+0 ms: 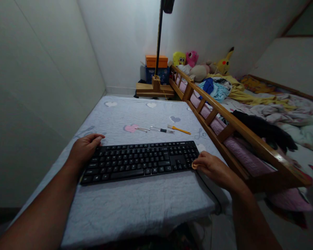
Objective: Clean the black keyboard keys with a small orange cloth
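Flanking the black keyboard [143, 159], both hands [85, 147] [211, 167] half-curled at its ends.

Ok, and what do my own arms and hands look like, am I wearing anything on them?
Your left hand and right hand are ungloved. The left forearm and right forearm are bare too, with no sleeve, watch or bracelet showing. It's too dim to rule out a small ring.

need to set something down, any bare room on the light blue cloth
Light blue cloth lies bare between the long black keyboard and the near edge, and beyond the yellow-handled brush. Crowded: behind the keyboard, with brush, black-gripped metal tool, thin sticks; and by the right hand with black cable.
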### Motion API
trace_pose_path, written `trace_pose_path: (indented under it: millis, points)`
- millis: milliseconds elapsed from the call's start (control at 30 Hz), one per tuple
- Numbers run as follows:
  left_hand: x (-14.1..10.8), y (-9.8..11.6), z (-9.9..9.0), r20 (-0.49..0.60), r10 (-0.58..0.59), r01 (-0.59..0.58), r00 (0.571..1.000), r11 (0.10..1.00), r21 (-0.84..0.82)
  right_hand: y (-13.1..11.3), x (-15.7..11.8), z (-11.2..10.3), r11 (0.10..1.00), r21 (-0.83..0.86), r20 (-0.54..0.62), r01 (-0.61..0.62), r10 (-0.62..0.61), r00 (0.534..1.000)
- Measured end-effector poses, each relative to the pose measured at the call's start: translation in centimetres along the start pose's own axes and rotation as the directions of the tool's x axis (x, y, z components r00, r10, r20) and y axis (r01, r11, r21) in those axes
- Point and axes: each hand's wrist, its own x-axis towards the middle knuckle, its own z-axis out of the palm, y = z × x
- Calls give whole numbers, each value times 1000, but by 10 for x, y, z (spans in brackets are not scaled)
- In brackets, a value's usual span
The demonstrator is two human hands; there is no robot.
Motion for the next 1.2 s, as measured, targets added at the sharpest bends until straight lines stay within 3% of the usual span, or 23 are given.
trace_pose_path:
  millis: [100, 267, 367, 500, 900, 1200]
  points:
    - [0, 2, 0, -2, 3, -3, 1000, 1000, -6, 6, 1, -8, 999, 47, 35, 20, -21, 999]
    - [-1, 2, 0, 3, -14, 14, 1000, 1000, -3, 18, 34, -10, 999, 44, -230, 13, -3, 973]
    - [-1, 1, 0, -2, -8, 8, 1000, 1000, 7, 22, 57, -4, 999, -11, -299, -33, 28, 954]
    - [-1, 1, 0, -3, 0, 0, 1000, 1000, 8, 26, 63, 3, 996, -53, -269, -74, 57, 961]
    - [4, -12, 3, -6, 23, -23, 1000, 1000, 0, 25, 20, 1, 998, -30, -105, -59, 56, 993]
    - [-2, 3, -1, -14, 20, -20, 1000, 999, 41, 15, -6, -2, 999, 11, -32, -38, 38, 999]
